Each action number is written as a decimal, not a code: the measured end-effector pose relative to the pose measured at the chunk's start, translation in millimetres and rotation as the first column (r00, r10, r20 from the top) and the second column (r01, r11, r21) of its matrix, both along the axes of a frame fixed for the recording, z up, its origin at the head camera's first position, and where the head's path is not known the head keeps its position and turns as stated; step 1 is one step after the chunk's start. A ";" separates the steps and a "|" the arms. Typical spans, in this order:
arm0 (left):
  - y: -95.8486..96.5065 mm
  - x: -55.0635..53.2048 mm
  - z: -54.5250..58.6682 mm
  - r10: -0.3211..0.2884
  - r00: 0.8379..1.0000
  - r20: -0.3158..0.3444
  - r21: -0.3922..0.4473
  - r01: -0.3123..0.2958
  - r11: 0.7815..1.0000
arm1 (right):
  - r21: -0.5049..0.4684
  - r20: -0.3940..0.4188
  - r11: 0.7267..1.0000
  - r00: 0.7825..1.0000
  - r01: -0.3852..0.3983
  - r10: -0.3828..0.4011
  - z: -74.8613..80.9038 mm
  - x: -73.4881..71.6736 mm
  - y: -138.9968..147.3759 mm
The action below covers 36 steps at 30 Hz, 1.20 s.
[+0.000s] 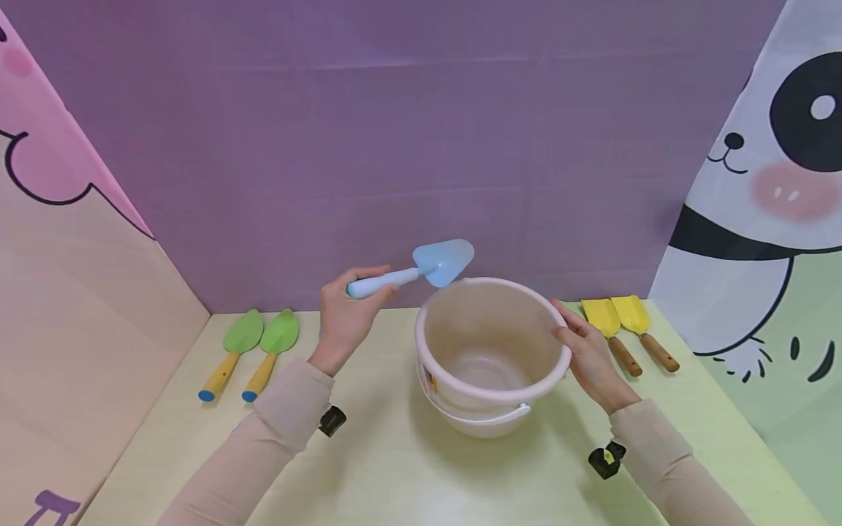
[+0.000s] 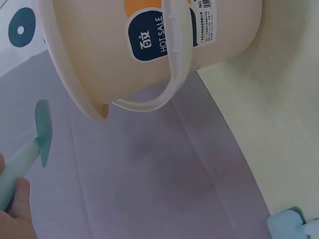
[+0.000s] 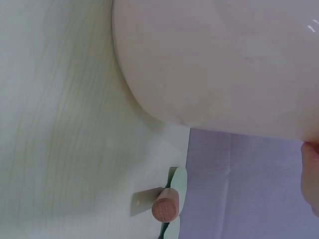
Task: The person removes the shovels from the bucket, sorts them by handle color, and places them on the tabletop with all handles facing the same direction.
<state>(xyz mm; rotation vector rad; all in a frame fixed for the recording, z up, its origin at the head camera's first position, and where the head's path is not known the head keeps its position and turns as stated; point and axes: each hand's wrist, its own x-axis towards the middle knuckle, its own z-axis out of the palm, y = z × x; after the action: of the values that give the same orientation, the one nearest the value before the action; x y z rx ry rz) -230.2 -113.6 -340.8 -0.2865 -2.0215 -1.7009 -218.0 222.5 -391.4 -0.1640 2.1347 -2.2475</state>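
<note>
My left hand [image 1: 349, 314] grips a light blue garden trowel [image 1: 444, 261] by its pale handle, the blade pointing right. Its blade is raised near the far left rim of a cream plastic bucket [image 1: 487, 321]. The bucket stands upright on the table, and its inside shows bare walls and floor. On the right side of the rim, my right hand [image 1: 592, 358] pinches the edge, thumb inside. A white bail handle [image 1: 483, 422] hangs down the bucket's front. In the left wrist view, a label [image 2: 147, 37] shows on the bucket's side.
Two green trowels [image 1: 243, 332] with yellow handles lie at the left of the table [image 1: 368, 467]. Two yellow shovels [image 1: 600, 318] with brown handles lie at the right, beside a partly hidden green one [image 1: 572, 308]. Another blue trowel [image 2: 286, 226] lies left of the bucket. A purple wall [image 1: 395, 146] stands behind.
</note>
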 end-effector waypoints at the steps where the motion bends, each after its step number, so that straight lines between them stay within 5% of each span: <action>1: -1.0 -1.1 -1.0 0.011 1.000 0.014 0.023 -0.011 1.000 | 0.002 0.000 1.000 1.000 0.002 -0.002 -0.2 0.0 0.3; 14: -12.0 -10.6 -27.9 0.109 0.975 0.195 0.173 -0.143 0.974 | 0.004 0.003 1.000 1.000 -0.001 0.001 -1.8 -0.2 1.2; 24: -9.3 -17.8 -66.9 0.212 0.928 0.305 0.270 -0.298 0.916 | 0.000 -0.002 1.000 1.000 0.004 -0.004 0.1 2.0 0.9; 32: -5.7 -16.4 -94.5 0.327 0.860 0.392 0.225 -0.434 0.872 | -0.015 0.008 1.000 1.000 0.021 -0.021 0.3 1.3 -0.3; 36: -3.2 -14.9 -102.4 0.343 0.848 0.403 0.214 -0.452 0.866 | -0.015 0.008 1.000 1.000 0.027 -0.027 0.1 1.1 -1.1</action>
<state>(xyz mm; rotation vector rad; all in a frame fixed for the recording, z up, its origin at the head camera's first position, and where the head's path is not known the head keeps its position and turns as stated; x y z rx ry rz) -245.1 -116.8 -443.1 0.5549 -1.8351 -1.8345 -216.9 221.4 -391.3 -0.1280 2.1300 -2.2749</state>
